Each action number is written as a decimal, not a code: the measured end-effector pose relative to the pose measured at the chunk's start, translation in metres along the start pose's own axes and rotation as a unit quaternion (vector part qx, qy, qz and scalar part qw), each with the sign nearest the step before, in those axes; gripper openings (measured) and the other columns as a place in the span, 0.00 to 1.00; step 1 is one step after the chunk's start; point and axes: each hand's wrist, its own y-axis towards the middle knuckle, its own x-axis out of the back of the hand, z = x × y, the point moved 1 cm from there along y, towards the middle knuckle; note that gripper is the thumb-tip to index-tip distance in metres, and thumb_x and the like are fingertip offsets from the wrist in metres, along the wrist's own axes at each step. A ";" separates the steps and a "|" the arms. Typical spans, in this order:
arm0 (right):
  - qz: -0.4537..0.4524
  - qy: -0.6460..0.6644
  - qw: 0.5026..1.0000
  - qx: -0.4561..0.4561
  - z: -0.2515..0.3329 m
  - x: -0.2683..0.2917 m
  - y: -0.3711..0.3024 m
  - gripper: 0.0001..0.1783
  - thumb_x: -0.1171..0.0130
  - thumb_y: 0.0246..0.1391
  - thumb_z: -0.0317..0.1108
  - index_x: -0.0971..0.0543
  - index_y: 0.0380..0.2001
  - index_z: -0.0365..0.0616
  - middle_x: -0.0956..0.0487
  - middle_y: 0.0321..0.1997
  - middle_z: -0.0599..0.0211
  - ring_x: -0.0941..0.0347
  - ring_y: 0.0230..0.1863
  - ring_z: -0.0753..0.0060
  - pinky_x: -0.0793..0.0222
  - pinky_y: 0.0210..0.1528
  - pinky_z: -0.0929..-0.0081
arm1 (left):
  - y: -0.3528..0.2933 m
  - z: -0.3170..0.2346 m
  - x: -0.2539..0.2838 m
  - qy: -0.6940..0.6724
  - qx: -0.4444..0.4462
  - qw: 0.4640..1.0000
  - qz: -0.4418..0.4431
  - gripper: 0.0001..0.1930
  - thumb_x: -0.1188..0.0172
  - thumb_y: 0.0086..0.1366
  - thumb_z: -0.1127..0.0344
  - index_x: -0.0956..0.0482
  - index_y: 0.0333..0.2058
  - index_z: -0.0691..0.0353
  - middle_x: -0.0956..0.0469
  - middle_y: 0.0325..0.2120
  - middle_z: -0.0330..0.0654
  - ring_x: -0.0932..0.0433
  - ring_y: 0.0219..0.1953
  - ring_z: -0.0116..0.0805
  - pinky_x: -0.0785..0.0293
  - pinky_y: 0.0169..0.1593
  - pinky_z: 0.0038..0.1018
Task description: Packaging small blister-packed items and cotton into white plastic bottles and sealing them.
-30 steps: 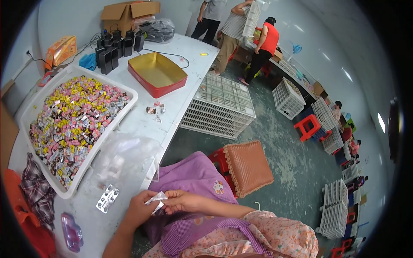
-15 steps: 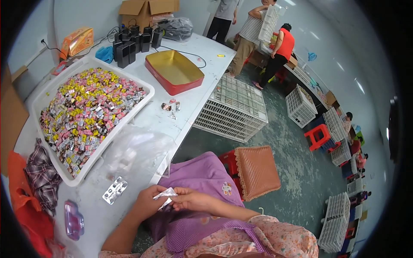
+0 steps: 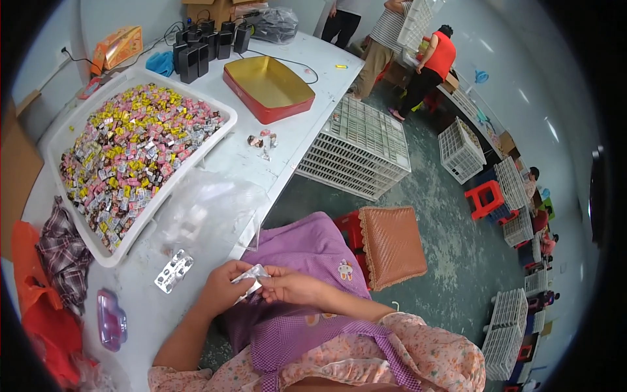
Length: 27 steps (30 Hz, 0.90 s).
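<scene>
At the left of the table point(image 3: 140, 346), on the near side, lie a red cloth point(image 3: 39, 313), a plaid cloth point(image 3: 63, 255) and, just right of them, a purple case point(image 3: 112, 320). Farther off stands the white tray point(image 3: 230, 117), heaped with wrapped sweets point(image 3: 144, 150); neither hand touches them. To the right and nearer, a flat silver pack point(image 3: 174, 271) with dark spots lies by itself, and I cannot tell whether its pockets are used up. Just beyond it a clear bag point(image 3: 206, 202) spreads to the table's edge.

The left hand point(image 3: 225, 284) is at the near edge, over the lap, its fingers closed around one side of a foil piece point(image 3: 255, 273). The foil is between both hands, apart from the tray and the pack; it looks creased, and whether it is opened or anything has come out of it does not show. Handling it seems partway through, since neither hand has let go. Far beyond, a few loose sweets point(image 3: 263, 141) sit near the red tin point(image 3: 300, 104). The right hand point(image 3: 287, 287) pinches the foil's other side, its fingers narrow. Farther right are a white crate point(image 3: 356, 157) and a brown cushion point(image 3: 392, 248)
</scene>
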 end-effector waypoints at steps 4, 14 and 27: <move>0.001 0.001 1.000 0.000 -0.001 0.003 0.005 0.07 0.47 0.54 0.33 0.31 0.36 0.46 0.26 0.32 0.73 0.29 0.29 0.81 0.31 0.32 0.83 | 0.001 0.004 0.003 -0.007 -0.019 1.000 -0.009 0.13 0.43 0.55 0.73 0.30 0.40 0.68 0.24 0.30 0.42 0.25 0.27 0.23 0.29 0.26 0.18; 0.018 0.020 0.999 0.020 -0.007 0.012 -0.001 0.07 0.50 0.56 0.35 0.32 0.37 0.46 0.26 0.32 0.71 0.29 0.31 0.80 0.32 0.31 0.83 | -0.001 0.004 -0.005 0.003 -0.002 1.000 -0.011 0.14 0.43 0.55 0.72 0.30 0.40 0.67 0.24 0.29 0.40 0.26 0.26 0.22 0.30 0.25 0.17; -0.117 -0.010 0.993 0.033 0.011 -0.013 -0.007 0.11 0.52 0.57 0.38 0.31 0.39 0.44 0.32 0.23 0.77 0.37 0.22 0.85 0.42 0.21 0.88 | 0.001 -0.014 0.016 0.053 -0.139 0.989 -0.026 0.17 0.46 0.54 0.70 0.31 0.45 0.64 0.26 0.37 0.38 0.29 0.36 0.22 0.32 0.39 0.19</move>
